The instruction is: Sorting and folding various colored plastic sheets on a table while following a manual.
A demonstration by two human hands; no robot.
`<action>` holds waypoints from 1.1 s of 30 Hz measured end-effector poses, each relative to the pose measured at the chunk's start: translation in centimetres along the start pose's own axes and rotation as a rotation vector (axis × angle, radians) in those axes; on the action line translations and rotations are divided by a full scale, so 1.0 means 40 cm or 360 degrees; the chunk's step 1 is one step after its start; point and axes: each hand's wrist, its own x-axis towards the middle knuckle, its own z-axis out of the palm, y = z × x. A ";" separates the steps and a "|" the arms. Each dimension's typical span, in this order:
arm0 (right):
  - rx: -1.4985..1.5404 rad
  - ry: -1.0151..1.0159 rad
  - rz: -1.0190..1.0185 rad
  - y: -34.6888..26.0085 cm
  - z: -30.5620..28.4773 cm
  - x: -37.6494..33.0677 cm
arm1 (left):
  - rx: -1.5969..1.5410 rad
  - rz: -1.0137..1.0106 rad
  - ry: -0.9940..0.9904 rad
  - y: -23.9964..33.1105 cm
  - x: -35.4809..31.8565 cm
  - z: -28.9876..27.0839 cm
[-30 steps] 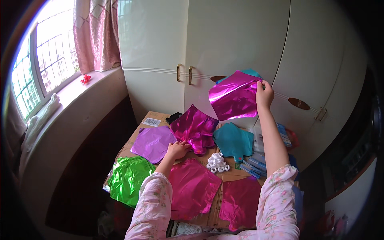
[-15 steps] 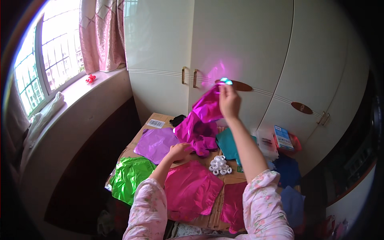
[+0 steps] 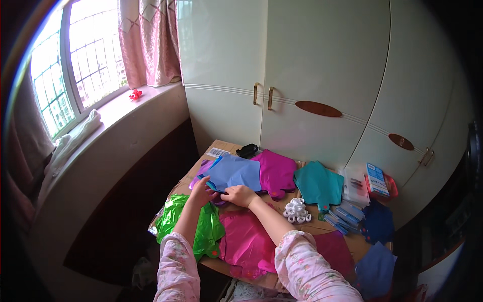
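Note:
A periwinkle-blue flat foil piece [image 3: 234, 171], with a brighter blue folded edge at its left, lies over a purple piece [image 3: 197, 177] that mostly hides. My left hand [image 3: 202, 192] has its fingers closed on the blue piece's near-left edge. At the near edge, my right hand [image 3: 240, 195] has bent fingers on the same piece. A magenta foil piece [image 3: 277, 171] with a narrow tab lies flat just right of it. Nearer me are a shiny green foil piece [image 3: 193, 226] and a pink one [image 3: 246, 241].
A cardboard surface [image 3: 274, 284] bears these. White rings [image 3: 297, 211] form a pile right of my right hand, near a teal piece [image 3: 318, 183]. Small blue packets [image 3: 346, 216], a clear box [image 3: 356, 187] and a red container [image 3: 392, 187] are at the right. White cupboard doors [image 3: 322, 60] rise behind.
The magenta piece that my right hand held raised now lies flat. Both hands have come down to the blue piece, now on the purple one. The view has swung left.

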 end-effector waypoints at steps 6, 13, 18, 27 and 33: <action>0.0236 -0.0221 0.0030 -0.018 0.019 0.019 | 0.0231 0.0380 0.0174 0.002 -0.016 -0.029; 0.0376 -0.0116 0.0223 -0.049 0.038 0.018 | 0.1742 0.1176 0.0211 -0.049 -0.102 -0.103; 0.0718 0.0028 0.0757 -0.048 0.043 0.026 | 0.2588 0.1485 0.0185 -0.035 -0.251 -0.047; 0.1269 0.0035 0.1390 -0.044 0.027 0.033 | 0.2803 0.1609 0.0043 -0.052 -0.225 -0.029; 0.1371 0.0042 0.1491 -0.037 0.040 0.028 | 0.2813 0.1675 -0.0015 -0.048 -0.222 0.000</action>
